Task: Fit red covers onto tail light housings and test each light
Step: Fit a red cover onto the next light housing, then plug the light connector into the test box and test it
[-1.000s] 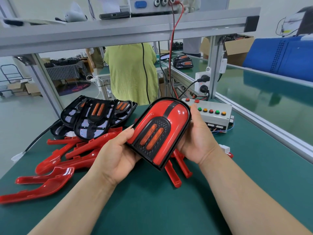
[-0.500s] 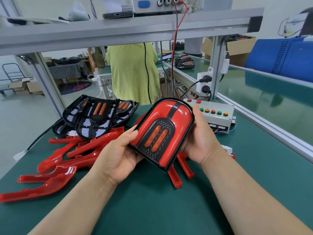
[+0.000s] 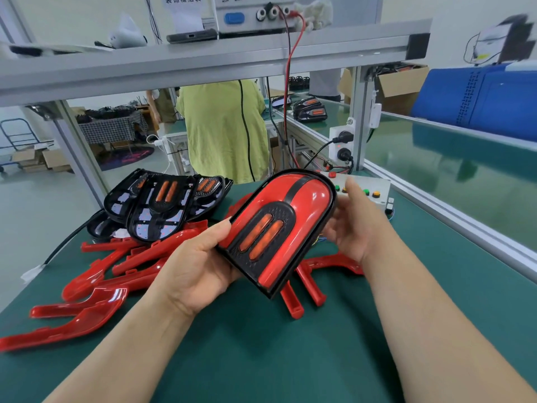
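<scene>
The left hand (image 3: 197, 266) grasps the assembled tail light (image 3: 279, 228): its thumb (image 3: 222, 229) presses the front of the left edge and its fingers are hidden underneath. The right hand (image 3: 357, 228) cups the right edge with one finger standing straight, just clear of the rim. Its other fingers pass behind the light, so it cannot be told whether they clasp it. The light is held tilted above the green bench mat (image 3: 290, 359), its red cover (image 3: 312, 199) seated in the black housing. Loose red covers (image 3: 96, 286) lie on the mat to the left, beside stacked bare housings (image 3: 162, 205). A push-button test box (image 3: 377, 193) sits behind the right hand. A cardboard box (image 3: 401, 88) far right holds dark parts, too small to name.
</scene>
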